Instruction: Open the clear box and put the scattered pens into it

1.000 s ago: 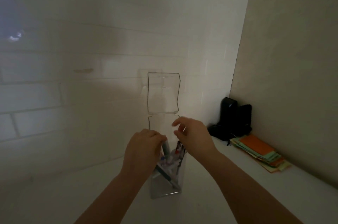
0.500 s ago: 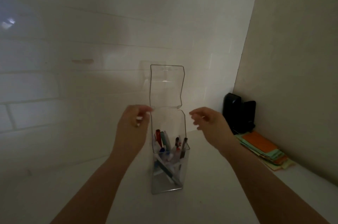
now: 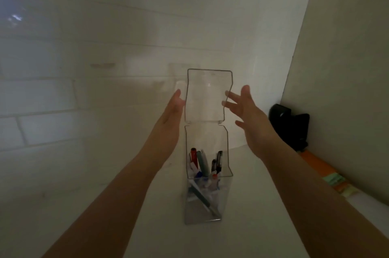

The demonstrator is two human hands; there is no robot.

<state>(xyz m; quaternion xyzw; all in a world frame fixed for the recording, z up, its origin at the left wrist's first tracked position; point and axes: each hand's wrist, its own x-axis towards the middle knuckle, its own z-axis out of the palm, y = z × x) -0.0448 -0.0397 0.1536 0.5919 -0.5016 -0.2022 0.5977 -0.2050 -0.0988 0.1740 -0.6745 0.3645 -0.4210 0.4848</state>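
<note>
Pens [image 3: 203, 165] in red, teal, black and white plastic are standing and leaning inside the tall clear plastic box [image 3: 205, 198], which is sitting upright on the white counter [image 3: 147, 226] close to the white tiled wall [image 3: 63, 99]. Its hinged transparent lid [image 3: 207, 95] is standing open, straight above the box's back edge. The left hand [image 3: 173, 110] is reaching up just left of the lid, flat with fingers together, its tip at the lid's left edge; contact is unclear. The right hand [image 3: 245, 110] is hovering just right of the lid, fingers spread apart and holding nothing. Well right of the box, a black blocky object [image 3: 289, 127] is sitting in the corner, with a stack of orange and green paper sheets [image 3: 324, 171] lying in front of it along the beige side wall [image 3: 347, 68].
</note>
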